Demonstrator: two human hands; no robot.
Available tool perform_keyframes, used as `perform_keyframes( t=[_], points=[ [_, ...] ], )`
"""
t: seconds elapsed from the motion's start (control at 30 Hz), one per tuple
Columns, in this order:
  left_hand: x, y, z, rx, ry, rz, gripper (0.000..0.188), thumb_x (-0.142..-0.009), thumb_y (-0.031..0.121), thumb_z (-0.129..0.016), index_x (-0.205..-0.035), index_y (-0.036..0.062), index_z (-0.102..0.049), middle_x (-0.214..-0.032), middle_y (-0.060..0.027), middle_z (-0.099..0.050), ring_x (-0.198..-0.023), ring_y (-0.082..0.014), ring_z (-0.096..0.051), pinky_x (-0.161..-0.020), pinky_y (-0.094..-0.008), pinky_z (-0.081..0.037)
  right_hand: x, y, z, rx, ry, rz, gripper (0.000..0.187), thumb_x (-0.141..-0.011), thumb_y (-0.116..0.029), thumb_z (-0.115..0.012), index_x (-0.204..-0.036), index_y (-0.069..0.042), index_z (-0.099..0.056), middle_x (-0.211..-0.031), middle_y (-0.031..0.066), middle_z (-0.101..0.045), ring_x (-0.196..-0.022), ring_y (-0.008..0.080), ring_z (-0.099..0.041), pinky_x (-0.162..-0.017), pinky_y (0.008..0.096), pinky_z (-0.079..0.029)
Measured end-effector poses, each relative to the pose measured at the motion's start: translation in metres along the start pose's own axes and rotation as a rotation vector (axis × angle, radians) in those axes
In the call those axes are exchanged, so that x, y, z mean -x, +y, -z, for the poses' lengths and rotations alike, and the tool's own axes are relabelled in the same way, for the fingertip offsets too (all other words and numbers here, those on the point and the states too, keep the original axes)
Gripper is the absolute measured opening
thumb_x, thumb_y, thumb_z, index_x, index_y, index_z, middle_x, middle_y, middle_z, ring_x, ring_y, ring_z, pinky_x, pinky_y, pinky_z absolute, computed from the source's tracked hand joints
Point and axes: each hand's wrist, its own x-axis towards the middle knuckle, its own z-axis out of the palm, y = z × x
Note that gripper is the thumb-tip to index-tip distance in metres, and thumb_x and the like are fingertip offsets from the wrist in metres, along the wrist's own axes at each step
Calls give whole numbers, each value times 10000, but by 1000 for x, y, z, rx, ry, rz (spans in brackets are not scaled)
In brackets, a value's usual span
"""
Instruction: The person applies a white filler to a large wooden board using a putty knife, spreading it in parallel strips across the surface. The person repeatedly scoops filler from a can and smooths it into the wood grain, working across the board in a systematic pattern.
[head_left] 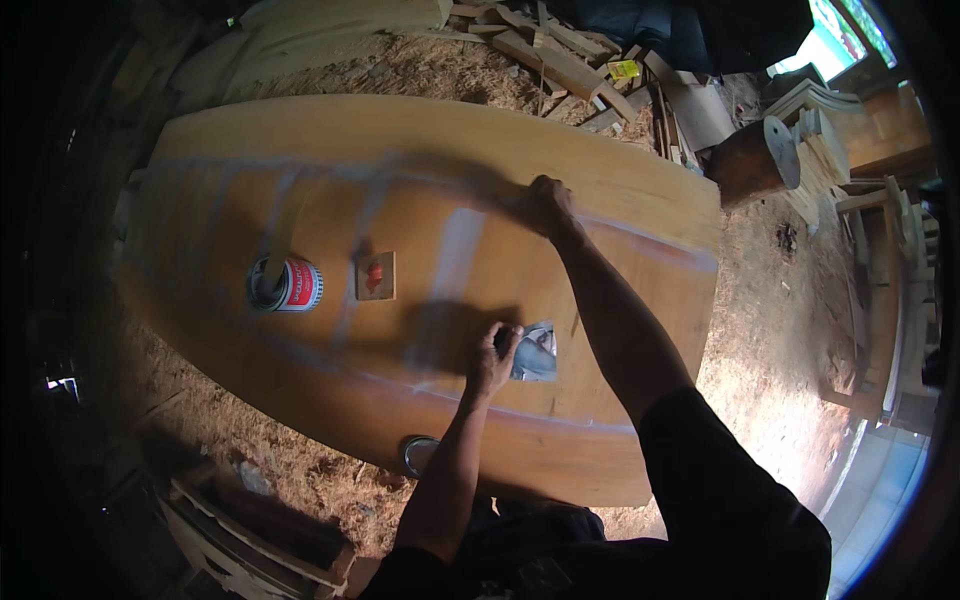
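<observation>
Smooth wooden panel (400,230), metal can (302,285), rough shavings (440,75)

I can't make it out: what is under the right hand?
The wooden panel shows around the right hand; whatever lies beneath its palm is covered and can't be seen.

Shavings (410,70) litter the floor (765,300); top right, what seems a window (828,42) glows bright.

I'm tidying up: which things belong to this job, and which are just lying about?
Likely in use:
wooden panel
labelled tin
square with red dab
grey-smeared square at left hand
rimmed disc, perhaps lid

Apparently lying about:
wood offcuts
log
shavings
</observation>
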Motion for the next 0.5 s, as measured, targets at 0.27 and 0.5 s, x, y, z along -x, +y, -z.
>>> perform_keyframes(
  t=[0.27,0.5],
  points=[
    [-4,-1,6,22,-56,4,300,-995,338,-692,-959,42,-653,-786,-19,-645,-754,-110,-586,-718,-307,-497,-42,-1,-24,347,-122,354,329,-925,-258,-615,-1235,-178,-689,-1229,190,-674,-1116,405,-655,-934,556,-527],
    [-6,4,8,-29,-53,-35,295,-994,323,-688,-932,37,-655,-782,-94,-682,-722,-192,-649,-688,-348,-527,14,17,-31,490,-131,583,493,-886,-174,-607,-1377,-132,-596,-1248,182,-634,-1134,377,-633,-968,555,-509]
  ],
)
